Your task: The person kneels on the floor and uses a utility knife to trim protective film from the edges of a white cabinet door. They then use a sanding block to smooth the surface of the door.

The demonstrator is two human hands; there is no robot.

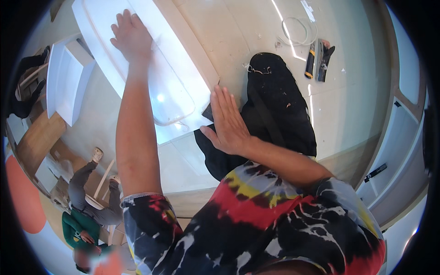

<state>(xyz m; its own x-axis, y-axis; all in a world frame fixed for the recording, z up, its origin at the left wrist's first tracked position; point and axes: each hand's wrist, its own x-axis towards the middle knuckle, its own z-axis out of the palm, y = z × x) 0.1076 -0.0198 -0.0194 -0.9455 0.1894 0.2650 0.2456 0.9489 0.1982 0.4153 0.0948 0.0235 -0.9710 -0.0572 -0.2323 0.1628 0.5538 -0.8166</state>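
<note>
A long white panel (176, 55) with a rounded rectangular groove in its face lies before me, slanting from the upper left down to my leg. My left hand (133, 39) rests on its far part, fingers spread and holding nothing. Against the panel's near right edge lies my right hand (229, 120), its fingers straight and its thumb apart. A small dark piece (208, 112) shows beside that hand, under the panel's corner; what it is I cannot make out. My leg in black trousers (282, 101) is bent to the right of the panel.
A yellow-and-black handled tool (310, 65) and a dark tool (326, 62) lie on the floor, near a loop of pale cable (300, 32). White cabinet parts (389, 174) stand at right. A white box-like piece (68, 80) and a seated person (85, 224) are at left.
</note>
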